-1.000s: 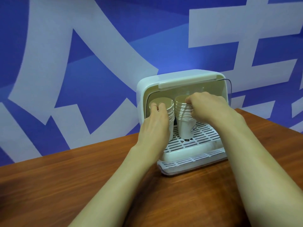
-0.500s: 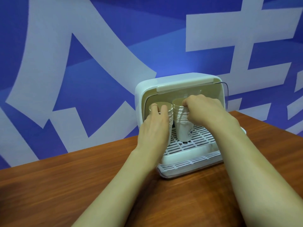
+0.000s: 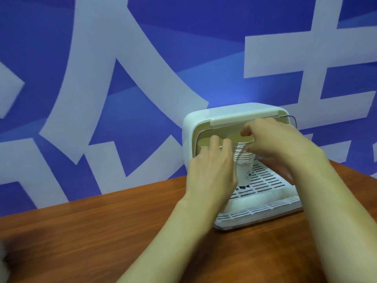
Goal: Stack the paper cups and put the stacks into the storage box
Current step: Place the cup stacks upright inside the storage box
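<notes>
Stacks: two cup stacks stood upright on the box grate, right of centre frame.
Left hand: I had its fingers wrapped round the left stack.
Right hand: fingers pinched the right stack's rim.
Handling: light, thin paper, I judged; crushable, so hold the sides gently.

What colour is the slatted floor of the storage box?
White, seen in the head view: slatted floor of the storage box.

Vantage: head-worn, single view, above the tabletop.
Facing: forward and down, toward 12 o'clock.
Nearness: close; storage box at 1 o'clock.
</notes>
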